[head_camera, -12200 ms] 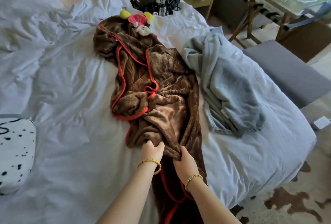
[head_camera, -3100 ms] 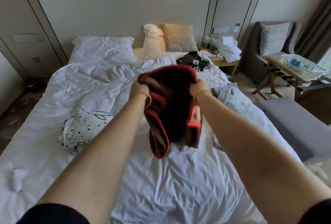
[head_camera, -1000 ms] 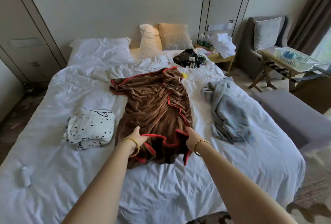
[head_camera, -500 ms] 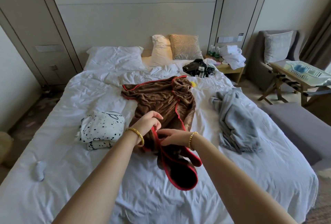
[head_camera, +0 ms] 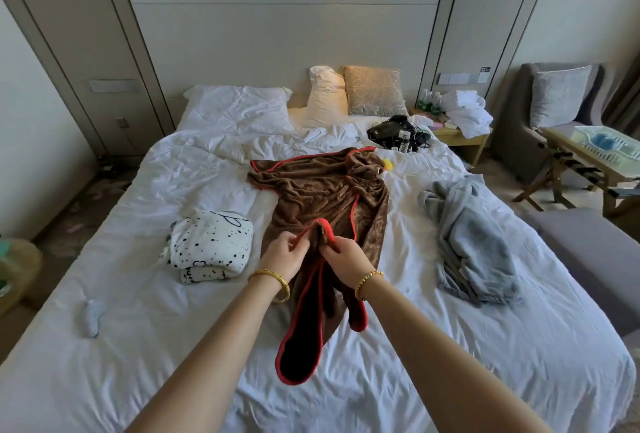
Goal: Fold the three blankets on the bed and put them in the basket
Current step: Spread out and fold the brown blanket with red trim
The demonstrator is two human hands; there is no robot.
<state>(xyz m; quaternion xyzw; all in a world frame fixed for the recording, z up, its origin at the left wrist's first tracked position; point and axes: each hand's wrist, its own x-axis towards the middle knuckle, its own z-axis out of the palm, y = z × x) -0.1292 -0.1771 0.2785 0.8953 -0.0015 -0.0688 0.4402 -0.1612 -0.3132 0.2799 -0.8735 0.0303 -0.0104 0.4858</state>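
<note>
White bed (head_camera: 138,346): spotted blanket (head_camera: 211,245) folded left, brown blanket (head_camera: 322,190) centre, grey blanket (head_camera: 471,242) right. Left hand (head_camera: 282,254) and right hand (head_camera: 344,254) fingers pinch its red-trimmed edge, raised higher than half a second ago

— How many blankets?
— Three: brown blanket (head_camera: 322,190) at the fingers, spotted blanket (head_camera: 209,245) left of them, grey blanket (head_camera: 467,242) right.
— Pillows?
— Three beyond the fingers: white pillow (head_camera: 239,110), cream pillow (head_camera: 327,96), gold cushion (head_camera: 375,91).
</note>
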